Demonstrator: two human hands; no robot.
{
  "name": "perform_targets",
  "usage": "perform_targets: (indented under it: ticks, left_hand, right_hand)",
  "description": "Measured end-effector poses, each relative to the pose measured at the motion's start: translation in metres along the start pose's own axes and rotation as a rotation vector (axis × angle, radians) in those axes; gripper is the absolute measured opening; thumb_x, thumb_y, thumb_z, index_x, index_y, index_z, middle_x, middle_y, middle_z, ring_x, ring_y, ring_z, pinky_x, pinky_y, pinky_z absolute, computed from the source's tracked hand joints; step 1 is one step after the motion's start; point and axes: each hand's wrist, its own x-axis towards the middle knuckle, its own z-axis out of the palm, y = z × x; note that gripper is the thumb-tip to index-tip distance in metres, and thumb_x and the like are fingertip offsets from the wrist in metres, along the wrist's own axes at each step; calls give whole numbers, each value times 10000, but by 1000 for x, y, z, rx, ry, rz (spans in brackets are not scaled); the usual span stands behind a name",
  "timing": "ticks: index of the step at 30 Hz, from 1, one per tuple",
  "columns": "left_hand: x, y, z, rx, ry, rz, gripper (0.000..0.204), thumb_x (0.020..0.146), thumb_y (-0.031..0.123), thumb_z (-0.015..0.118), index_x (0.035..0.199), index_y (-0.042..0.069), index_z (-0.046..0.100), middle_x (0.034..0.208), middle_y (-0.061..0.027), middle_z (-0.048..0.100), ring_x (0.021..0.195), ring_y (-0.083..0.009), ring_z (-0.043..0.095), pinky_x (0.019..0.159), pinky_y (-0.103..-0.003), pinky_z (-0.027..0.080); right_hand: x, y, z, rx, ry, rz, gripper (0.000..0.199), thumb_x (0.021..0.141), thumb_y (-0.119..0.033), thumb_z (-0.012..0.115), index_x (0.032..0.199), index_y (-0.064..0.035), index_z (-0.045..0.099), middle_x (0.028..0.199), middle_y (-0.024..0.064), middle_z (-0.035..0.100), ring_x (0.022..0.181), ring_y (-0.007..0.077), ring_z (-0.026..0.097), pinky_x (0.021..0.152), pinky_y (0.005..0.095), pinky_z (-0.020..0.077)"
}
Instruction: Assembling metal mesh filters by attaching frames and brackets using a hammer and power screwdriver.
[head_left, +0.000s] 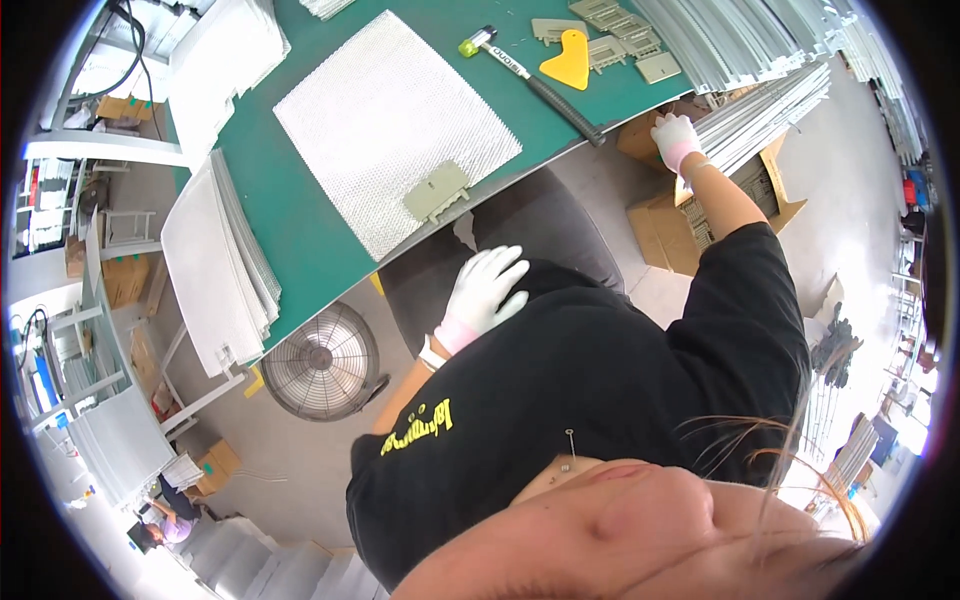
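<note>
White strips [768,118] lie over a cardboard box [664,236] beside the bench [305,245]; my right hand [676,140] is at their end, grip unclear; my left hand [486,290], well apart, has loosely spread fingers.

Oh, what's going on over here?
A gloved person has their right hand at the left end of some pale strips near a cardboard box; whether it grips anything is unclear. Their left hand is near their waist, visibly empty. On the green table, a greenish-grey piece lies on a white mesh sheet.
</note>
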Motion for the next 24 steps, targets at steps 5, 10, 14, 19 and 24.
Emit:
perform_targets:
  ticks: [5, 10, 14, 19, 24]
  left_hand:
    - [-30, -12, 10, -118, 45, -201, 435, 856, 202, 693, 1252, 39, 618, 1334, -168, 596, 1256, -363, 545, 1075, -469, 413]
    - [-28, -27, 22, -311, -32, -384, 389, 921, 217, 645, 1259, 26, 624, 1268, -182, 634, 1224, -350, 575, 1060, -426, 440]
    - [14, -42, 47, -403, -90, -353, 376, 941, 221, 621, 1253, 11, 627, 1259, -194, 637, 1216, -348, 581, 1057, -404, 448]
    - [53, -34, 52, -669, -142, -386, 369, 926, 211, 623, 1215, -16, 595, 1183, -204, 643, 1143, -351, 602, 990, -406, 467]
    - [22, -38, 36, -406, -37, -414, 315, 872, 167, 630, 1134, -4, 596, 1134, -199, 626, 1096, -374, 599, 973, -408, 466]
  right_hand:
    - [4, 6, 11, -19, -215, -21, 241, 787, -147, 748, 1027, -151, 769, 1059, 49, 721, 1051, 266, 680, 824, 374, 550]
    - [-14, -57, -68, 335, 16, -574, 102, 792, -189, 669, 818, -106, 722, 885, 108, 692, 886, 346, 684, 764, 452, 563]
    - [-54, -123, -161, 803, 67, -607, 149, 758, -186, 661, 854, -77, 697, 878, 146, 664, 841, 373, 663, 740, 469, 534]
    - [-63, -164, -202, 1066, 82, -532, 139, 730, -165, 668, 828, -68, 694, 851, 147, 672, 831, 367, 660, 749, 454, 527]
    - [-79, -171, -242, 1004, 345, -622, 96, 733, -127, 674, 784, -71, 615, 800, 123, 620, 785, 341, 626, 699, 460, 491]
